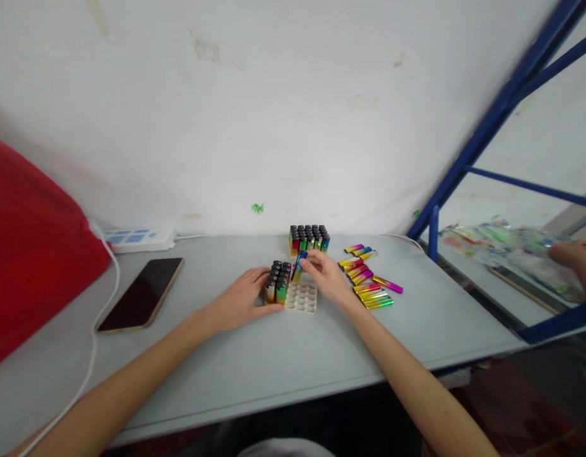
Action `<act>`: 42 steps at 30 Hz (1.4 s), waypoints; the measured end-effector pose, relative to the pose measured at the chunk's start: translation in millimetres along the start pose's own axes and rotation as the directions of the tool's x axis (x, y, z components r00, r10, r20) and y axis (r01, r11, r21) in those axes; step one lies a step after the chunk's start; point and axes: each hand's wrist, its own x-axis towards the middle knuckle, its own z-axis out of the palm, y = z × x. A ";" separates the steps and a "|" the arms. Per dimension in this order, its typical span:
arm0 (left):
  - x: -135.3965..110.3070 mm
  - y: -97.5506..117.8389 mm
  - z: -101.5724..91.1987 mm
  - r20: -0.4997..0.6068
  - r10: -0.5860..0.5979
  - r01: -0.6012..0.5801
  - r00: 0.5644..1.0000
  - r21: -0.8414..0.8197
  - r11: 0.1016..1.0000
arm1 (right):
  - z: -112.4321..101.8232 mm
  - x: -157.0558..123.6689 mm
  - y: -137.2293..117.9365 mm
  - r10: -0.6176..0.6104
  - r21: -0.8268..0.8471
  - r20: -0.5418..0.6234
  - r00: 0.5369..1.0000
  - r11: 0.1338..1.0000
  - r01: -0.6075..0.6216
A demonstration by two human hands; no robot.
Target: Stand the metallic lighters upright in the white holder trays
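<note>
My right hand [321, 271] pinches a blue and yellow metallic lighter [297, 268], tilted above the white tray [302, 298] with round holes. Two rows of lighters with black tops [278, 282] stand upright in the tray's left part, while the holes on its right side show bare. Around the left end of the tray my left hand [248, 295] is closed, its thumb along the front and its fingers behind the standing lighters.
A full block of upright lighters [309, 240] stands by the wall. Several loose shiny lighters [369, 279] lie at right. On the left are a phone [143, 295], a power strip [141, 239], a white cable [94, 336] and a red bag [31, 247]. Beyond the blue frame [493, 120], another person's hand [576, 257] shows.
</note>
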 end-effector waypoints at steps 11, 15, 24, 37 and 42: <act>-0.4 2.5 -1.8 0.004 0.002 -0.002 1.000 -0.012 1.000 | -13.2 -9.4 -15.9 -0.123 -0.317 0.180 0.976 0.932 0.176; -0.4 0.8 -1.0 -0.001 0.002 -0.002 1.000 -0.014 1.000 | -14.0 -9.8 -20.5 -0.144 -0.384 0.268 0.953 0.891 0.242; 0.7 2.0 -2.8 0.020 -0.018 0.018 1.000 -0.004 1.000 | -97.3 -5.1 0.1 -0.120 -0.662 0.179 0.977 0.720 0.209; 0.1 0.4 -2.0 0.001 -0.007 0.007 1.000 -0.003 1.000 | -96.4 -4.4 5.2 -0.092 -0.720 0.184 0.979 0.665 0.198; 0.0 -0.7 -2.1 0.006 -0.005 0.005 1.000 -0.011 1.000 | -90.2 -4.2 -6.9 -0.111 -0.551 -0.069 0.991 0.833 0.055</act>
